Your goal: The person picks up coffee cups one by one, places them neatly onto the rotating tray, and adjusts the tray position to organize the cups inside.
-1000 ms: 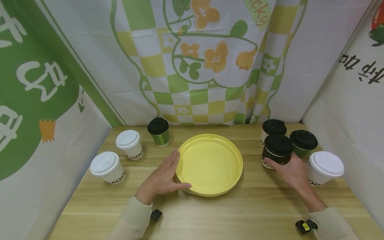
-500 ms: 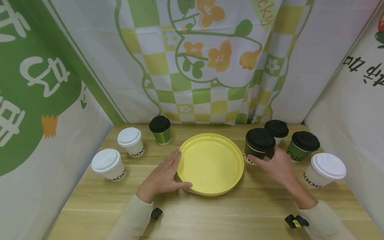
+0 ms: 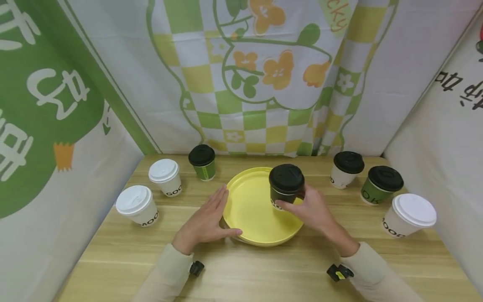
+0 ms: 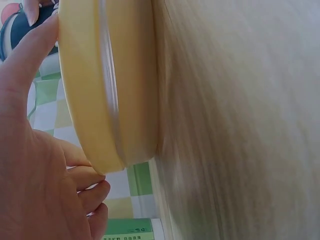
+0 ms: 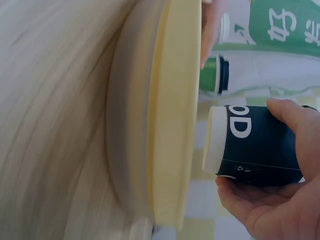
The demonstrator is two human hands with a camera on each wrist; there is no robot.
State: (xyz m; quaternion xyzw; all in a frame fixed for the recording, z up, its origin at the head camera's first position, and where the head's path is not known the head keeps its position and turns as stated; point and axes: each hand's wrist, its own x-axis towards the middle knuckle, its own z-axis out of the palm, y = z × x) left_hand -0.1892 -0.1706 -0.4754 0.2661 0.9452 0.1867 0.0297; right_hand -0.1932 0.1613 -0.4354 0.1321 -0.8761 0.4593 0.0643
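A dark paper coffee cup (image 3: 283, 196) with a black lid is upright in my right hand (image 3: 317, 212), thumb on the near side and fingers around the back. It is over the right part of a round yellow tray (image 3: 245, 222); in the right wrist view the cup's pale base (image 5: 216, 142) is a little apart from the tray's rim (image 5: 180, 125). My left hand (image 3: 205, 218) lies at the tray's left edge, fingers extended and thumb spread along the near rim. The left wrist view has those fingertips right at the tray's rim (image 4: 82, 100).
Left of the tray stand two white-lidded cups (image 3: 137, 205) and a small green cup (image 3: 205, 171) with a black lid. On the right are a white cup (image 3: 341, 178) with a black lid, a green cup (image 3: 371, 193) and a white-lidded cup (image 3: 401, 226). A patterned curtain (image 3: 256, 126) hangs behind.
My right hand has carried the dark cup leftward from among the right-hand cups to above the tray. My left hand has stayed at the tray's edge.
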